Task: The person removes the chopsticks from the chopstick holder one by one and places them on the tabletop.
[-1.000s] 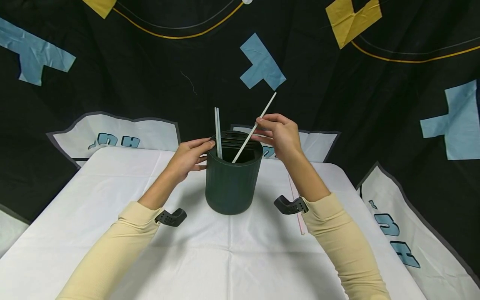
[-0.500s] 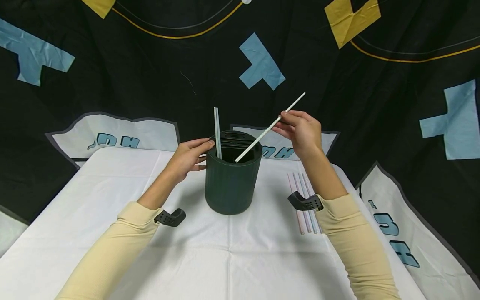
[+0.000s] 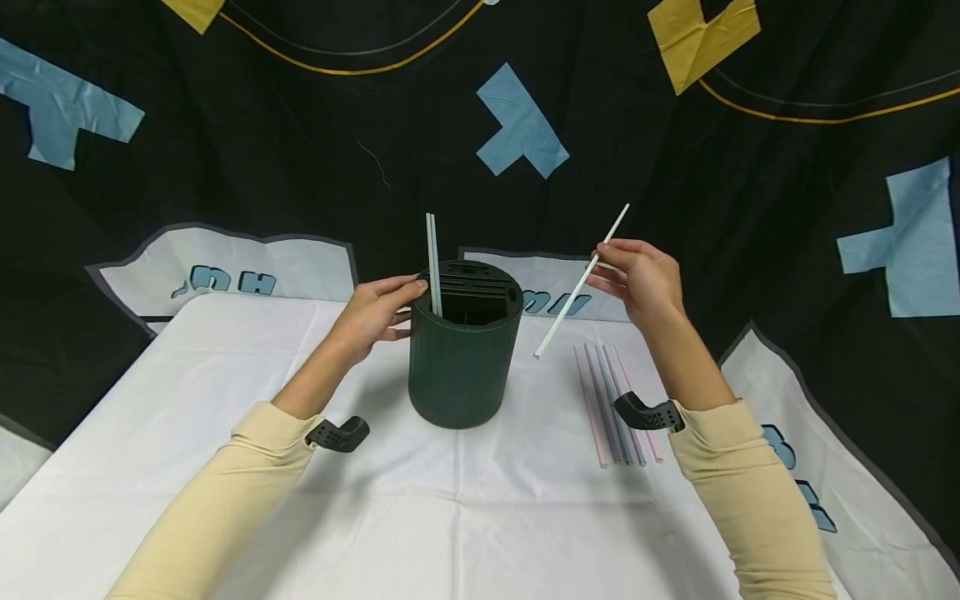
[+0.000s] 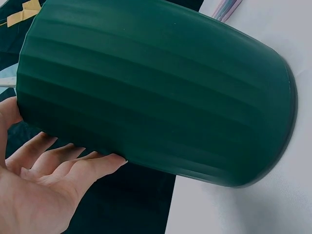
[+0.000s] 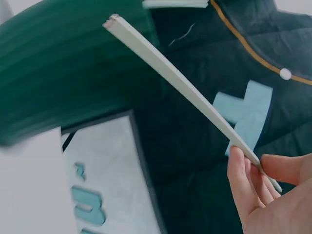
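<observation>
A dark green ribbed round container with a slotted part across the back of its top stands on the table. My left hand grips its left side, thumb at the rim and fingers along the wall; in the left wrist view the fingertips meet the green wall. Two pale sticks lean upright inside, near that thumb. To the right of the container my right hand pinches a slim pale square-sided stick between thumb and fingers. That stick slants, its lower end hanging in the air beside the container.
Several slim pink, bluish and purple sticks lie side by side on the white-covered table, below the right hand and partly behind its wrist camera. A black printed cloth hangs behind the table.
My right hand has carried the pale stick rightward and out from over the container's mouth. More of the coloured sticks on the table now show. The left hand stays in place.
</observation>
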A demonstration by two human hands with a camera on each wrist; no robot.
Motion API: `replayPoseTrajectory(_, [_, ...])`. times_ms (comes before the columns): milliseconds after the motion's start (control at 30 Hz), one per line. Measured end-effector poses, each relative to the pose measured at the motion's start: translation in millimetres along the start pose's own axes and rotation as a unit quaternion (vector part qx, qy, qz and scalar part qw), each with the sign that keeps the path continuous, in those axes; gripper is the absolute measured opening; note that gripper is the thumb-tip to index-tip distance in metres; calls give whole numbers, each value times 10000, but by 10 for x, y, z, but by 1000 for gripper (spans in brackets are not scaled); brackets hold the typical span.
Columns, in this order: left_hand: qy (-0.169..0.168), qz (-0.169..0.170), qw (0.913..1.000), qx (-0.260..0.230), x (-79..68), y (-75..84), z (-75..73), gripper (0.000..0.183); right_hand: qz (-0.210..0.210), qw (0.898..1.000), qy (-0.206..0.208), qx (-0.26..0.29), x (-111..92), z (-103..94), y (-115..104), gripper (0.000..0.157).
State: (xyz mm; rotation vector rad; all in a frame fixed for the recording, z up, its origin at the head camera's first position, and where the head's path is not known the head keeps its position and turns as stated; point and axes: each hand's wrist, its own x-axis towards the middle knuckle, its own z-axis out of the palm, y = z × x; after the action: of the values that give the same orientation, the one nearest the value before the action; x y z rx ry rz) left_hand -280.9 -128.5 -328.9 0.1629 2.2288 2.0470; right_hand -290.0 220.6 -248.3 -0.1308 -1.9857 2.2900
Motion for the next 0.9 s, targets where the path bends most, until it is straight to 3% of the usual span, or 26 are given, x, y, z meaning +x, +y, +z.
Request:
replayPoseTrajectory(267, [-23, 40, 10000, 16, 8, 1, 2, 56, 477, 9947, -454, -791, 95, -303, 364, 35])
replayPoseTrajectory(567, [2, -3, 10000, 6, 4, -3, 3, 56, 897, 9731, -642, -2024, 225, -525, 829, 44])
replayPoseTrajectory(900, [-9, 2, 10000, -67, 3, -4, 5, 57, 1087, 9566, -726, -2603, 262, -679, 1262, 42])
